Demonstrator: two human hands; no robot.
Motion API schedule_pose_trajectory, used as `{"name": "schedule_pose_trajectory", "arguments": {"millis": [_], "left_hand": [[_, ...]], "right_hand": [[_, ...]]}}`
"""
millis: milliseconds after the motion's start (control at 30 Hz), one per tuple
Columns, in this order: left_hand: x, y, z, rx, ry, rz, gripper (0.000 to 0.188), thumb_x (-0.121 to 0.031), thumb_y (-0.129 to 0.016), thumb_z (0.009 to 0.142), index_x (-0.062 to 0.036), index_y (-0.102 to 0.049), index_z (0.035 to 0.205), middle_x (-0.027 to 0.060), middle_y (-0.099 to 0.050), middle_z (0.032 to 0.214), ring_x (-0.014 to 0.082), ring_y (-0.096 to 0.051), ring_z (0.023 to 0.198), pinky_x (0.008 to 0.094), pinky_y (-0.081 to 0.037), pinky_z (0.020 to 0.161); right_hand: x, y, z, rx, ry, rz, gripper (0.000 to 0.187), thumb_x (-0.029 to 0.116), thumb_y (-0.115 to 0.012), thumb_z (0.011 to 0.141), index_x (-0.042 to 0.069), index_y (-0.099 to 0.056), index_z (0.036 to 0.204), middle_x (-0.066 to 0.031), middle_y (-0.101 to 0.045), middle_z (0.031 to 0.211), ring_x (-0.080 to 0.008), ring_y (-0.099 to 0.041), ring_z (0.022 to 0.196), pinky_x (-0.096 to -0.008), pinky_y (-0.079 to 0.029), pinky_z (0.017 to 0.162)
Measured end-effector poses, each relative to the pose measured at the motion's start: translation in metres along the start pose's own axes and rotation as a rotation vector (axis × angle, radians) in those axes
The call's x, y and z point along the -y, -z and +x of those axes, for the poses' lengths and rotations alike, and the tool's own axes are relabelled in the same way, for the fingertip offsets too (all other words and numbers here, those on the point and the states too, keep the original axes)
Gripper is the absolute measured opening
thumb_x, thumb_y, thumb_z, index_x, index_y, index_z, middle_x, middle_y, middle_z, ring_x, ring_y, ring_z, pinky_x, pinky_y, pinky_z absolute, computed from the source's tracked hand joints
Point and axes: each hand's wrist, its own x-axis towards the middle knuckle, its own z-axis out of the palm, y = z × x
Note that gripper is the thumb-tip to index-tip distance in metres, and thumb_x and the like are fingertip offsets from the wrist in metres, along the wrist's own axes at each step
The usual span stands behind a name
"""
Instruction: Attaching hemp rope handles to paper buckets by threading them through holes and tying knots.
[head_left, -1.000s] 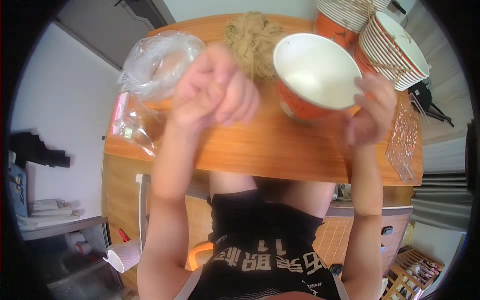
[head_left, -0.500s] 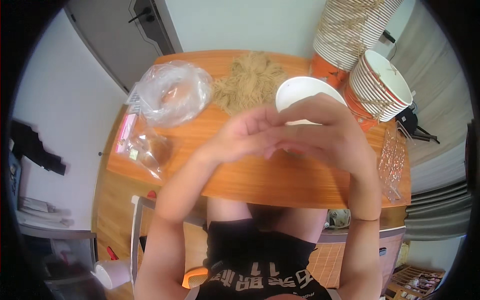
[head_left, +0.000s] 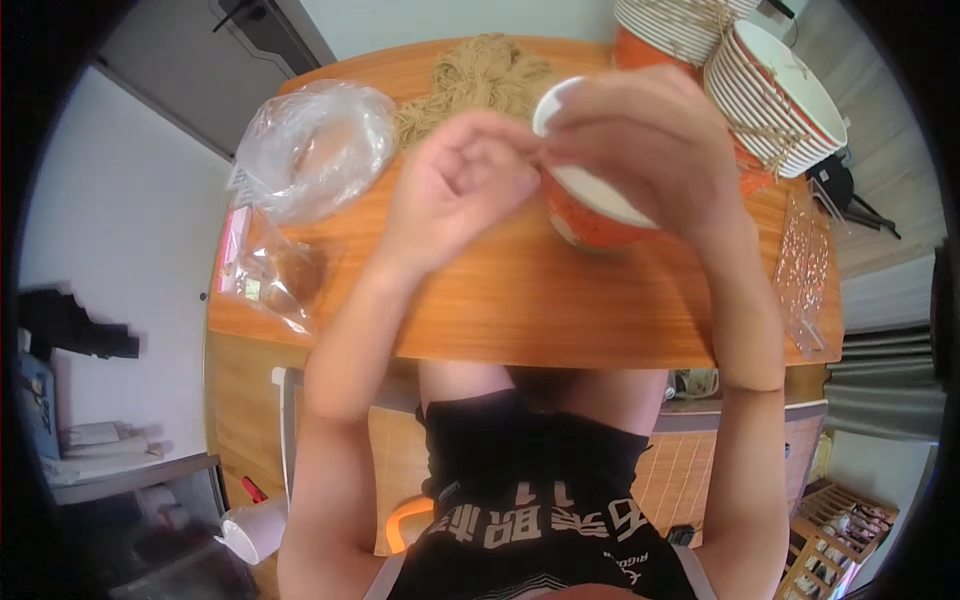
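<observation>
My left hand (head_left: pixel 465 180) is raised over the middle of the table, fingers curled and thumb and fingertips pinched together. My right hand (head_left: pixel 655 145) arches beside it, its fingertips meeting the left ones; it is slightly blurred. Whatever lies in the pinch is too small to make out. Under and behind the right hand stands a paper bucket (head_left: pixel 597 228), orange outside and white inside, partly hidden by that hand. Beyond my left hand lies a loose pile of tan twine (head_left: pixel 480 80).
Nested paper buckets with twine handles (head_left: pixel 775 100) lean at the back right; a taller stack (head_left: pixel 665 35) rises behind. At left are a clear plastic bag (head_left: pixel 315 150) and a small clear packet (head_left: pixel 270 270). A speckled clear sleeve (head_left: pixel 803 270) lies at the right edge.
The view has shifted, so the table sits higher in the picture. My hands have moved up and away; the left fingers are more curled, and more of the bucket's orange side shows.
</observation>
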Motion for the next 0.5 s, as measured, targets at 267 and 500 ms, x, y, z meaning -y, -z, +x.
{"name": "schedule_pose_trajectory", "arguments": {"millis": [267,500], "left_hand": [[0.002,0.002,-0.007,-0.105,-0.624,0.92,0.018,0.008,-0.075,0.084,0.0006,-0.071,0.1,-0.006,-0.052,0.065,0.001,-0.042,0.056,0.0191,-0.033,0.049],[0.0,-0.005,-0.013,-0.141,-0.829,1.071,0.019,0.005,-0.08,0.075,-0.0014,-0.074,0.092,0.004,-0.062,0.065,0.0107,-0.052,0.051,0.0223,-0.039,0.049]], "right_hand": [[0.016,0.001,0.0,0.153,-0.13,0.086,0.012,0.017,-0.077,0.082,0.01,-0.069,0.088,-0.0063,-0.067,0.09,-0.0284,-0.063,0.083,-0.0377,-0.047,0.073],[0.022,-0.004,-0.007,0.219,-0.2,0.245,0.015,0.022,-0.07,0.087,0.01,-0.065,0.078,-0.0048,-0.064,0.074,-0.0247,-0.061,0.067,-0.037,-0.045,0.065]]}}
